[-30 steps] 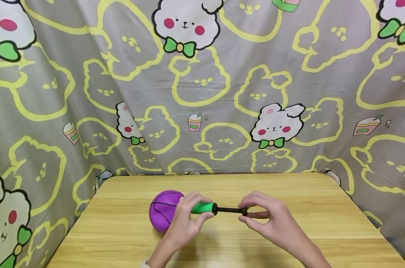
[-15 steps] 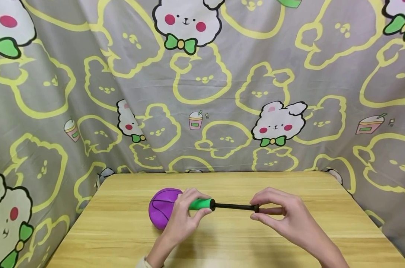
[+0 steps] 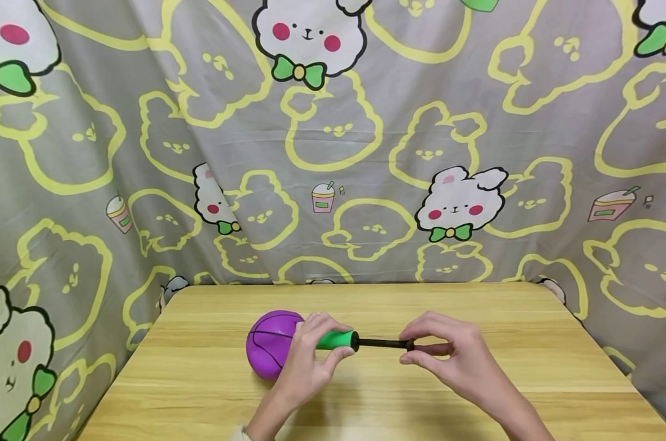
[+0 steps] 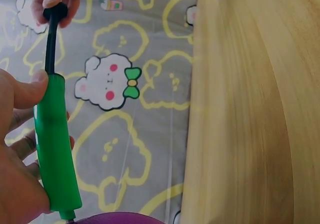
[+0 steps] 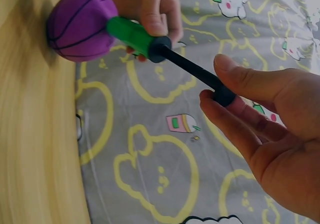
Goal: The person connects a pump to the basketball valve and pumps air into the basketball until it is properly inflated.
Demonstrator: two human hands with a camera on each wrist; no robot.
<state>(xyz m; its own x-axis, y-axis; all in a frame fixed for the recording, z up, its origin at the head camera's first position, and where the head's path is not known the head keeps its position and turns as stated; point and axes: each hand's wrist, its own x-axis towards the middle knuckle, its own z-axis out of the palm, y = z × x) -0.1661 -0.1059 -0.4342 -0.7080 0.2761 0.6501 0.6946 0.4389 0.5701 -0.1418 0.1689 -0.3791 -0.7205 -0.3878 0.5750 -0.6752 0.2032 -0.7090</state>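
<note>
A green hand pump (image 4: 56,144) lies roughly level, its black rod (image 3: 382,343) drawn partly out to the right. My left hand (image 3: 305,361) grips the green barrel, thumb along its near side. The fingertips and thumb of my right hand (image 3: 454,349) pinch the black knob (image 5: 224,96) at the rod's end. At the barrel's other end is a purple ball (image 5: 82,25) with black seam lines, looking dented in the head view. In the left wrist view a narrow tip joins the pump to the ball; in the head view my left hand hides that joint.
A light wooden table (image 3: 212,404) lies beneath the hands and ball. Behind it and at both sides hangs a grey curtain (image 3: 355,184) with yellow outlines and white cartoon animals, close to the table's back edge.
My right hand first moved right, drawing the rod further out, then came back left, pushing part of it in. The left hand and ball have barely shifted.
</note>
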